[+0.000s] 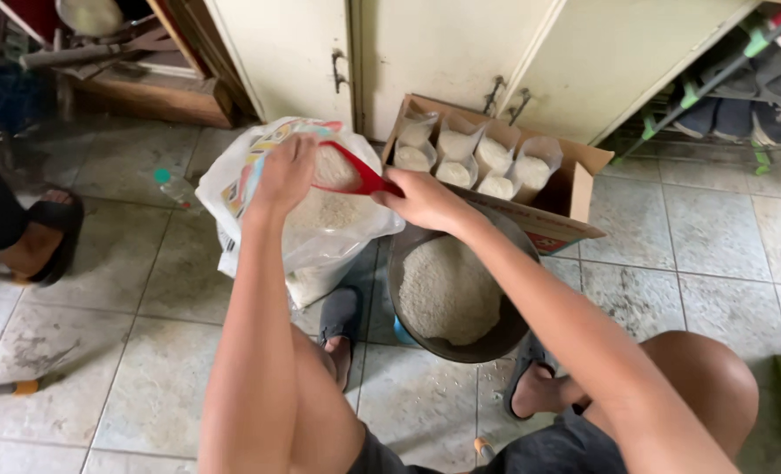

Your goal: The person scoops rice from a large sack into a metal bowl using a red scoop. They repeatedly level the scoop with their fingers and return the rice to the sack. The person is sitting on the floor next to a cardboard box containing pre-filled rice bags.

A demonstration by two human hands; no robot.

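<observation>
Cardboard box point(575, 189) w/ filled bags nr cabinet doors point(443, 53), plastic bottle point(173, 186), shoe rack point(741, 79).

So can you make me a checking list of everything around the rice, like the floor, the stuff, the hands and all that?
Surface: grey tiled floor, stained and worn.
Job's things: red scoop reaching into a plastic sack of white rice; dark round bowl part full of rice.
Clutter: cardboard box holding small clear bags of rice; plastic bottle lying on the floor.
Grippers: left hand holds the sack's rim open; right hand grips the scoop's handle.
Cables: nothing seen.
Surroundings: cream cupboard doors behind; shoe rack at right; another person's sandalled foot at left.
</observation>
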